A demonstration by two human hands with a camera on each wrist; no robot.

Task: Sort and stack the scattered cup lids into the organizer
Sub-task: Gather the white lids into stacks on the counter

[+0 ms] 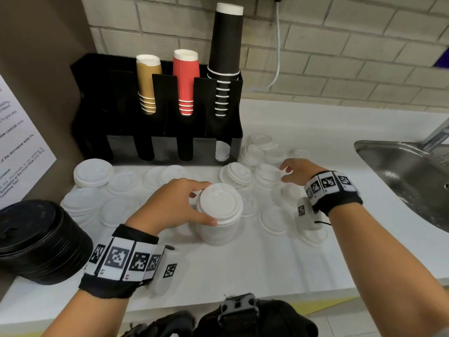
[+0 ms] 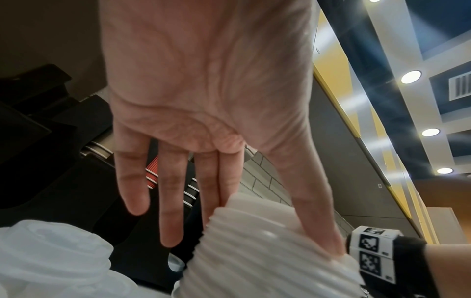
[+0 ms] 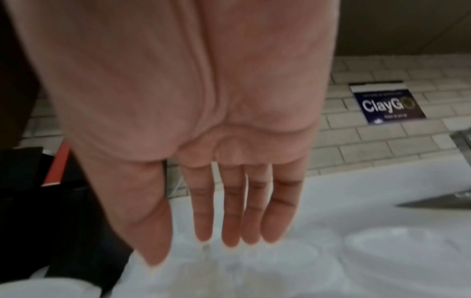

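A tall stack of white lids (image 1: 220, 229) stands mid-counter. My left hand (image 1: 209, 203) holds its top between thumb and forefinger; the left wrist view shows the thumb lying along the ribbed stack (image 2: 254, 262) while the other fingers (image 2: 170, 211) stay straight. My right hand (image 1: 285, 172) hovers open and empty over scattered white lids (image 1: 264, 176) at the right, its fingers (image 3: 229, 221) straight above blurred lids (image 3: 280, 262). The black organizer (image 1: 155, 132) stands at the back with brown, red and black cups, and a white lid (image 1: 222, 150) shows in its rightmost front slot.
More white lids (image 1: 93, 172) lie in small piles along the organizer's front and to the left. A stack of black lids (image 1: 38, 242) sits at the near left. A steel sink (image 1: 413, 171) lies to the right, and a paper sign (image 1: 19, 142) leans at the left.
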